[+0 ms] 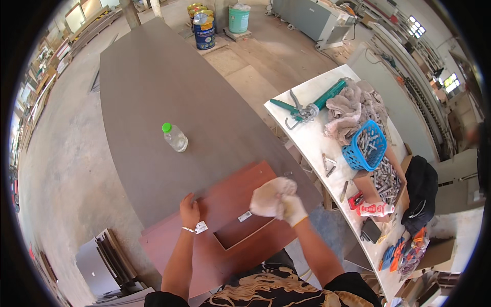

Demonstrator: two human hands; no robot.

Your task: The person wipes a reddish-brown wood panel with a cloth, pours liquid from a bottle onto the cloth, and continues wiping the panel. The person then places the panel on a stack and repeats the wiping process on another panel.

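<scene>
Two or more reddish-brown boards lie in front of me; the top panel (225, 204) has a rectangular recess (243, 234) and two white labels. My left hand (190, 212), bare with a bracelet at the wrist, sits at the far edge of the panel, its fingers closed over that edge. In a white glove, my right hand (294, 209) is closed on a whitish rag (268, 198), which lies against the panel's right part. The rag hides some of the glove's fingers. Beyond the panel, a clear bottle (176, 139) with a green cap stands on the large grey-brown tabletop (153, 77).
At right, a white table (307, 135) bears a green caulking gun (319, 102), crumpled rags (353, 110), a blue basket (364, 148) of small metal parts, a cardboard box and a red-and-white bottle (375, 209). Paint cans (204, 33) stand beyond; boards (105, 261) lean at lower left.
</scene>
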